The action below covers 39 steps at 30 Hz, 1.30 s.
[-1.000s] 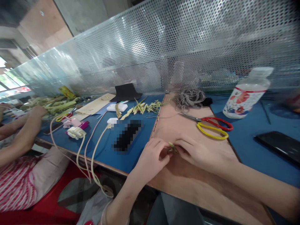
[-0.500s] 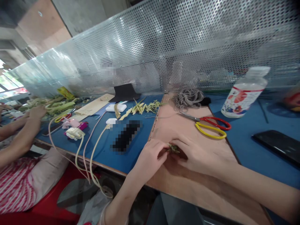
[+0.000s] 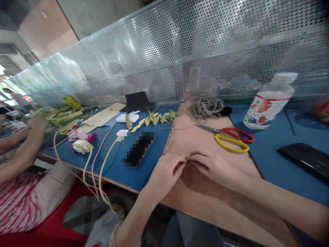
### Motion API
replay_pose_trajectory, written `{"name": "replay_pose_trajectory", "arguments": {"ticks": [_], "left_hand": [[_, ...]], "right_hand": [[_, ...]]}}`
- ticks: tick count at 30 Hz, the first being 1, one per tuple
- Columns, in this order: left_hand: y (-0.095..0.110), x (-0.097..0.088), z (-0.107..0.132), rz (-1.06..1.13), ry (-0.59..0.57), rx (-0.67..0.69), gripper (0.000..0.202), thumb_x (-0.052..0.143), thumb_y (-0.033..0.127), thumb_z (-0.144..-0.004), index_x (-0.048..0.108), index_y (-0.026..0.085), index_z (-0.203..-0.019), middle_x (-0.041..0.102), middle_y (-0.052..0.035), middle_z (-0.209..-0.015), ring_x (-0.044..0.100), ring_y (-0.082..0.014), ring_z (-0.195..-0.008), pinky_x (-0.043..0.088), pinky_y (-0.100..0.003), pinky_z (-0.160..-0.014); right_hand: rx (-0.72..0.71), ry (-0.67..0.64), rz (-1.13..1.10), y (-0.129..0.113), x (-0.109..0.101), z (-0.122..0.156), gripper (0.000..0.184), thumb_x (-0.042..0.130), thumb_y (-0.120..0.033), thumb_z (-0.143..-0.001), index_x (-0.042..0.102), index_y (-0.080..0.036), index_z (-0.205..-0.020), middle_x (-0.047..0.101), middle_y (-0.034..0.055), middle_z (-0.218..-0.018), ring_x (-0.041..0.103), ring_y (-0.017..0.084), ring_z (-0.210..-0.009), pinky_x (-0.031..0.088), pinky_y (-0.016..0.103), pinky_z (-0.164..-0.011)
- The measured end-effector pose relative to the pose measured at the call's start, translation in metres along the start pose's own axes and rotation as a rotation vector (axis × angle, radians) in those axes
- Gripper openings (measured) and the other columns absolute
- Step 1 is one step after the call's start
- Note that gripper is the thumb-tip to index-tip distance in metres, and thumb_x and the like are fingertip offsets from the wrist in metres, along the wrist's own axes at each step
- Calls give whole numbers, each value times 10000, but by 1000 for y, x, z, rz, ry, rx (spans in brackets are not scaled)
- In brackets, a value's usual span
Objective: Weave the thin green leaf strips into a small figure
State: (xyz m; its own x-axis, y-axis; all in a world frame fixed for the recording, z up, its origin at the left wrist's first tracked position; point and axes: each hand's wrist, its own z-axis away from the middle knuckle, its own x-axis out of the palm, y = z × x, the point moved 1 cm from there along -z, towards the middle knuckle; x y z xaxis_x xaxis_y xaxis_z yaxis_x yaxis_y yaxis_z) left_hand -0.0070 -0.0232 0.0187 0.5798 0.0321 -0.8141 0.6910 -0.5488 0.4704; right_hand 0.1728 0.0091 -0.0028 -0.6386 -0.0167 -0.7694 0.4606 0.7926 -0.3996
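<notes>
The two hands meet over a brown board (image 3: pixel 205 137) that lies on the blue counter (image 3: pixel 151 151). Between their fingertips is a tiny bit of dry plant strip (image 3: pixel 187 160). It is thin, tan and greenish, and most of it is hidden by the fingers, so its shape is hard to tell. The left hand (image 3: pixel 167 171) is curled, with its thumb and first fingers pinched shut on the strip. The right hand (image 3: pixel 213 166) is also mostly closed and pinches the same strip from the other side. The strip sits just above the board, near its left edge.

Behind the hands, scissors (image 3: pixel 231 137) with one red and one yellow handle lie on the board. Farther back is a loose bundle of grey string (image 3: pixel 207 106). A clear bottle (image 3: pixel 269 103) with a white cap and a flower label stands on the counter to the right. I cannot tell what is in it. A dark phone (image 3: pixel 305 157) lies flat near it.

To the left, more green and yellow plant strips (image 3: pixel 159 118) lie on the counter. Another person's arm (image 3: pixel 23 154) reaches across the far left end.
</notes>
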Motion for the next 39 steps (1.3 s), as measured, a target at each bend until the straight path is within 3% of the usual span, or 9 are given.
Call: {"name": "replay_pose_trajectory", "arguments": {"ticks": [7,16,24,33,39], "left_hand": [[1,0,0,5,-26,-5,150,435,192,-855,547,222,-949,595,6,-928,528,-137,-890,403,-296,-812],[2,0,0,19,-31,29,159,398,207,-876,543,212,-941,590,-8,-918,523,-138,-882,410,-293,-800],[1,1,1,-8,-14,64,146,408,198,-870,545,202,-920,596,-13,-905,524,-137,-877,412,-287,-799],[1,1,1,-18,-41,134,165,401,158,-863,558,197,-895,608,-26,-899,522,-139,-873,418,-286,-805],[1,1,1,-5,-51,125,162,394,164,-869,550,200,-894,597,-24,-897,517,-144,-877,417,-294,-808]], "right_hand": [[-12,-63,-8,-2,-8,-2,234,396,-153,-874,616,-197,-940,605,53,-968,562,148,-902,482,294,-778],[-27,-21,-72,5,-7,-2,262,383,-139,-873,620,-215,-956,625,39,-935,584,135,-875,491,288,-766],[63,-19,-147,3,-7,-5,172,478,-216,-850,640,-213,-905,630,39,-915,594,152,-867,493,300,-777],[94,-53,-301,-7,-19,-10,201,479,-163,-827,672,-215,-798,630,27,-828,595,130,-791,485,269,-734],[101,-17,-278,-1,-10,-6,178,475,-156,-828,641,-218,-816,631,12,-825,588,135,-804,475,281,-740]]}}
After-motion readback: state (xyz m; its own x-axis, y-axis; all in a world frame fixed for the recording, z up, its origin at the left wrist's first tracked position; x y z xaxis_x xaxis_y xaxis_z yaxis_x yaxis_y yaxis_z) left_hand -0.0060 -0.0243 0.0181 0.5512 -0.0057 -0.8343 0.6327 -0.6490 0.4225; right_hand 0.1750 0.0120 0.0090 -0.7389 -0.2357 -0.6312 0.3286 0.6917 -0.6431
